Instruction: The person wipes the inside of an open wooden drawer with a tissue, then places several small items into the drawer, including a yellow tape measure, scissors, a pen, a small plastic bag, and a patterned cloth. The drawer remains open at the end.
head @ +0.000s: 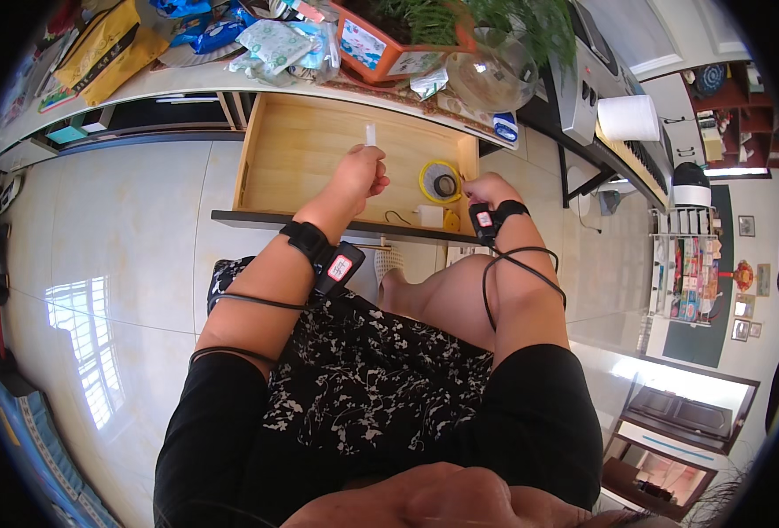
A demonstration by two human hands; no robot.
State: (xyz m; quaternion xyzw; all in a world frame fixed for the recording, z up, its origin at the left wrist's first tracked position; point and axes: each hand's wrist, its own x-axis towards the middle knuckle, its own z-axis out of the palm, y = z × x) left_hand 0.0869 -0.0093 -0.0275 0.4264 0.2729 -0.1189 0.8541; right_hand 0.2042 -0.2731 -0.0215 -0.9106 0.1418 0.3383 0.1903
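A pulled-out wooden drawer (317,158) with a dark front lies before me. My left hand (361,173) is over its middle, fingers curled around a small whitish, translucent strip (370,134) that sticks out beyond the fist. At the drawer's right side wall (469,155), my right hand (490,188) has its fingers bent against the edge; the fingertips are partly hidden. Inside, near the right hand, lie a yellow ring-shaped roll (422,181) and a dark roll of tape (444,185). A white adapter-like block (429,216) and a yellow round object (451,219) sit by the front panel.
Above the drawer, the countertop (198,79) bears plastic packs (277,49), a yellow bag (109,49), an orange planter (389,53) and a clear glass bowl (495,72). An electronic keyboard (627,155) with a white paper roll (628,117) stands at right. Black cables hang from both wrists.
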